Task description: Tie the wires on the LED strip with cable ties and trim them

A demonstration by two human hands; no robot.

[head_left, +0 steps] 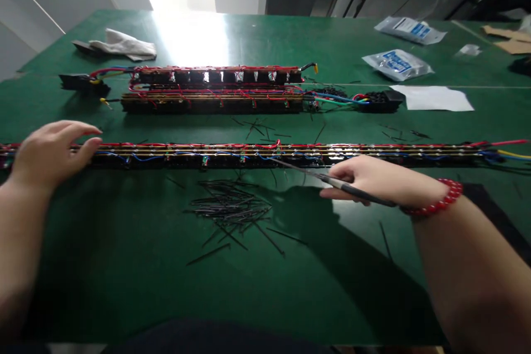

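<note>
A long, narrow assembly point(224, 156) of black sections, brass-coloured rails and red and blue wires lies across the table in front of me. Over its left part is my left hand point(53, 152), thumb and forefinger apart; whether the palm touches the assembly I cannot tell. My right hand point(352, 177) is closed around a slim, pointed tool point(338, 183) that looks like tweezers. The tool's thin tip meets the front edge of the assembly near its middle. Just this side lies a pile of thin black strips point(230, 204), like cut cable-tie ends.
Two shorter wired assemblies point(211, 102) lie farther back, with black connectors point(379, 101) on cables. A cloth glove point(124, 44) is at the back left. Plastic packets point(398, 63) and a white paper point(433, 98) lie at the right on the green table point(124, 265).
</note>
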